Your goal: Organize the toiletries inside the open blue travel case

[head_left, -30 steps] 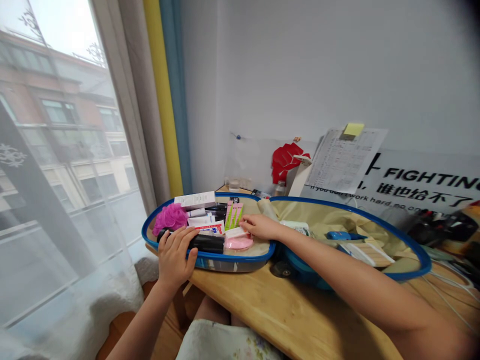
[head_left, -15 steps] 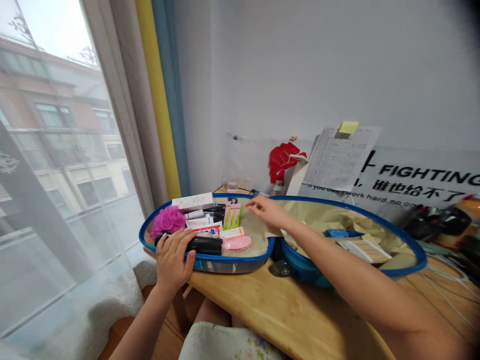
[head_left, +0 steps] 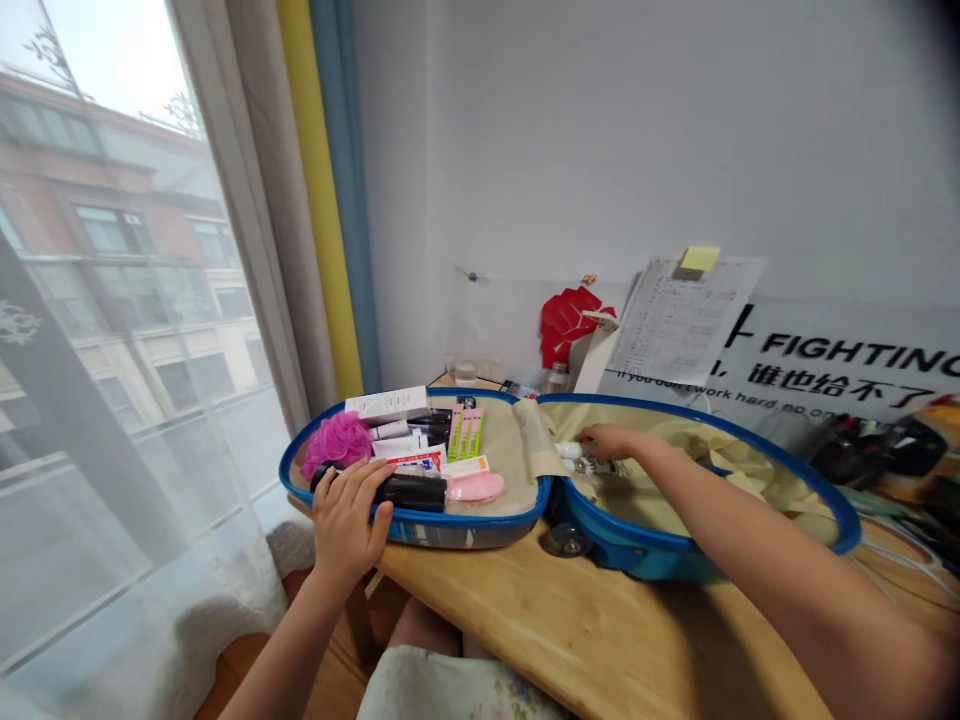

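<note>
A small blue-rimmed suitcase (head_left: 465,530) lies open on the wooden table. My left hand (head_left: 351,515) is closed over its near left edge, fingers across a black cylinder (head_left: 412,491) and thumb outside. A pink brush-like item (head_left: 475,487) lies at the cylinder's right end. Around them are a purple bath puff (head_left: 336,445), a white box (head_left: 386,404), a toothpaste box (head_left: 420,460), white tubes (head_left: 401,443) and pink-green packets (head_left: 466,432). Inside the right half, my right hand (head_left: 611,440) has its fingers on a clear bottle with a white cap (head_left: 571,450); its fingertips are partly hidden.
Beige lining and a partly hidden blue item (head_left: 720,470) show in the right half. Behind the suitcase stand a small glass jar (head_left: 555,378) and clipped papers (head_left: 682,318). Cables (head_left: 907,560) run along the table's right side. A curtained window is at left.
My right hand has moved right, from above the left half into the right half, onto the bottle. A beige flap now stands up at the hinge. My left hand stays put.
</note>
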Tool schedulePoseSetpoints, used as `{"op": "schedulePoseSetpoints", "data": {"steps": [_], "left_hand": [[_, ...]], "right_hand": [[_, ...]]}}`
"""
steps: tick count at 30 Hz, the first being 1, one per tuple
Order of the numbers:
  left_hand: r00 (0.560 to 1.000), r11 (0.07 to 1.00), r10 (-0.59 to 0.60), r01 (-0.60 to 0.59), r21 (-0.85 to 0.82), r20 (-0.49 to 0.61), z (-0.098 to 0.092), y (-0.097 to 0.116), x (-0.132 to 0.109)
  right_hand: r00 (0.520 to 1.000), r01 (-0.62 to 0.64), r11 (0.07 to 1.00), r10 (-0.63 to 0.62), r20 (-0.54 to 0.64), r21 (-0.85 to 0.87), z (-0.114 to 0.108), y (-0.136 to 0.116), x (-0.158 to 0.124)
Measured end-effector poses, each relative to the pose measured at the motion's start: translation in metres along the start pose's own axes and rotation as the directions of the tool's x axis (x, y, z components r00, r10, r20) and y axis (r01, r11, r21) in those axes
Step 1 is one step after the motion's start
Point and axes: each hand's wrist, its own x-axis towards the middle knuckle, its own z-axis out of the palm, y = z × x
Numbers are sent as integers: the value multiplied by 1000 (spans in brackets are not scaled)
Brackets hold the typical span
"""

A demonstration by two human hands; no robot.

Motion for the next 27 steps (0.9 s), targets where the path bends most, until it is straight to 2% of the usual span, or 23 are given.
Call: {"op": "schedulePoseSetpoints", "data": {"steps": [4, 11, 21, 24, 27], "left_hand": [[1000, 1000, -13, 13, -5, 18, -1, 1, -1], [1000, 1000, -6, 6, -8, 14, -1, 1, 0], [1000, 1000, -9, 10, -16, 15, -1, 1, 0], [1000, 1000, -16, 17, -20, 22, -1, 1, 0], [999, 999, -29, 30, -29, 35, -2, 2, 0]], "right_hand": [[998, 25, 1000, -25, 55, -11, -2, -4, 6], [998, -7, 1000, 6, 66, 16, -4, -2, 11], [998, -48, 995, 50, -23, 91, -9, -1, 7], [993, -84, 990, 93, -78, 109, -19, 7, -5], [973, -116, 981, 144, -182, 154, -37, 19, -23]]}}
